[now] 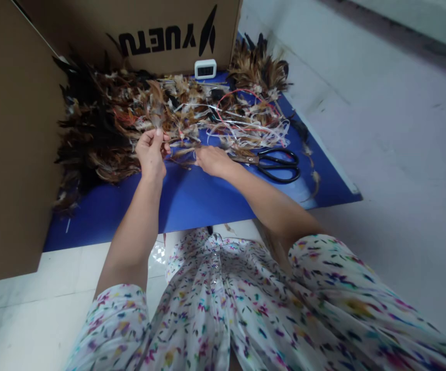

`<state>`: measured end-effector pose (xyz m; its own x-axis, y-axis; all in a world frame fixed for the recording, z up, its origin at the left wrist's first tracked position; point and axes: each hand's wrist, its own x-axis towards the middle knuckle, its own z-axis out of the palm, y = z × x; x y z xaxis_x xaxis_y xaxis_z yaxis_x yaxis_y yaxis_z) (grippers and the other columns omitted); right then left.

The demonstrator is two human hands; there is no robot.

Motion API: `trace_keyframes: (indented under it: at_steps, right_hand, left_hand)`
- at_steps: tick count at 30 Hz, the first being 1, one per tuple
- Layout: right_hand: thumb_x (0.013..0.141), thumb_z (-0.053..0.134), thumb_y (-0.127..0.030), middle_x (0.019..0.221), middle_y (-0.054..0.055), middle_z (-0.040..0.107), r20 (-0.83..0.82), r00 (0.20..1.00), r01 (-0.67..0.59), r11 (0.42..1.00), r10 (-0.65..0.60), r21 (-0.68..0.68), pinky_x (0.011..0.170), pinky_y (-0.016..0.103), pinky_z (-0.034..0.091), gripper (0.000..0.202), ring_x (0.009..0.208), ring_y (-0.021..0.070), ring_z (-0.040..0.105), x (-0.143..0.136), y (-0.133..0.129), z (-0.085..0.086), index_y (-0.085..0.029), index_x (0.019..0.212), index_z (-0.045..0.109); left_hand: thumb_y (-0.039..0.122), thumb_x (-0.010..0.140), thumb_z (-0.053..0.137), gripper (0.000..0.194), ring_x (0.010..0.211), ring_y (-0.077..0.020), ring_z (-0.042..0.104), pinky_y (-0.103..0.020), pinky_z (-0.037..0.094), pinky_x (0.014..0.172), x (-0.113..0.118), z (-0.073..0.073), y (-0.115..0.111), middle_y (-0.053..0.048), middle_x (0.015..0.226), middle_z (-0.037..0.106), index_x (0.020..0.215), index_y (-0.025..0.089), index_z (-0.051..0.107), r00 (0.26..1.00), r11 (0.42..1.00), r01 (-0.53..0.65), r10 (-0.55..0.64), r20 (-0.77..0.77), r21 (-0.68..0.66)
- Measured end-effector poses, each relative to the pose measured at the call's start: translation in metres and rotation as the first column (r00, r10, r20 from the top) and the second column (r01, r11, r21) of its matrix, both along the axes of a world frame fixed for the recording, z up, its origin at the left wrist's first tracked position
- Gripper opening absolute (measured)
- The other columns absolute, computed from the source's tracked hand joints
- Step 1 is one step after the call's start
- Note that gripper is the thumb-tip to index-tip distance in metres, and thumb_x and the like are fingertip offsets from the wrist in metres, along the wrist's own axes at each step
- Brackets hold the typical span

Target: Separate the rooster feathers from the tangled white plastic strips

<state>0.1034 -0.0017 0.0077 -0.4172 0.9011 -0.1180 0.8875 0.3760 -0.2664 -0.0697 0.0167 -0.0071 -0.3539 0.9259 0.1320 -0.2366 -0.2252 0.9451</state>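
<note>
Between the thumb and fingers of my left hand [152,150] a brown feather [156,105] is pinched, its tip pointing up and away from me. My right hand [212,160] is lowered to the near edge of the feather pile [184,95], fingers curled down among small brown feathers; what they grip, if anything, is hidden. Just right of that hand lie black-handled scissors [279,166], their blades partly behind my wrist. White and red ties [252,126] are tangled on the feathers behind the scissors.
A blue tabletop [207,201] carries everything. Cardboard boxes stand at the back [169,46] and left [14,144]. A small white digital clock [205,69] sits against the back box. Another feather bunch [261,67] lies at the back right, beside a pale wall [362,103].
</note>
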Motion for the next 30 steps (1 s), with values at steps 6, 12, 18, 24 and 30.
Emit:
trace_keyframes:
  at_steps: [6,12,18,24,30]
  right_hand:
    - [0.096,0.059,-0.015,0.089,0.011,0.075,-0.321,0.946,0.007,0.992,-0.046,-0.124,0.072,0.030,0.053,0.012,0.081,0.0202,0.073,0.010,-0.003,0.002,-0.014,0.085,0.063]
    - [0.087,0.065,-0.001,0.056,-0.004,0.063,-0.802,0.508,-0.155,0.883,-0.313,-0.443,0.040,0.017,0.042,0.022,0.046,0.0072,0.059,0.017,0.002,-0.003,-0.015,0.072,0.057]
    - [0.079,0.071,0.003,0.056,-0.002,0.067,-0.848,0.258,-0.226,0.825,-0.462,-0.518,0.040,0.016,0.048,0.016,0.047,0.0094,0.063,0.020,0.008,-0.012,-0.012,0.079,0.068]
    - [0.086,0.064,0.001,0.060,-0.002,0.067,-0.857,0.152,-0.158,0.843,-0.493,-0.513,0.037,0.016,0.044,0.019,0.049,0.0088,0.063,0.016,0.010,-0.012,-0.015,0.076,0.064]
    - [0.083,0.066,-0.004,0.055,-0.006,0.057,-0.911,0.044,-0.064,0.908,-0.411,-0.413,0.038,0.016,0.041,0.016,0.049,0.0068,0.055,0.015,0.011,-0.011,-0.016,0.074,0.063]
  left_hand:
    - [0.033,0.083,0.079,0.025,0.044,-0.0037,0.051,-0.016,0.039,0.043,0.002,0.002,-0.002,0.005,0.063,0.063,0.077,0.019,0.060,1.000,1.000,-0.006,0.007,0.025,-0.025]
    - [0.031,0.080,0.081,0.028,0.041,-0.0038,0.049,-0.016,0.036,0.040,0.006,-0.002,-0.004,0.005,0.060,0.063,0.073,0.018,0.057,1.000,0.999,0.019,-0.018,0.025,-0.042]
    - [0.032,0.077,0.082,0.030,0.039,-0.0047,0.049,-0.017,0.038,0.039,0.011,-0.006,-0.007,0.004,0.059,0.064,0.071,0.018,0.056,0.998,0.996,0.064,-0.066,-0.020,-0.069]
    - [0.034,0.073,0.085,0.033,0.038,-0.0038,0.047,-0.016,0.038,0.038,0.014,-0.013,-0.007,0.004,0.060,0.065,0.070,0.017,0.057,0.991,0.989,0.126,-0.129,-0.045,-0.079]
    - [0.034,0.071,0.087,0.032,0.040,-0.0041,0.048,-0.016,0.039,0.039,0.020,-0.021,-0.005,0.004,0.059,0.064,0.071,0.017,0.060,0.975,0.971,0.220,-0.223,-0.023,-0.096]
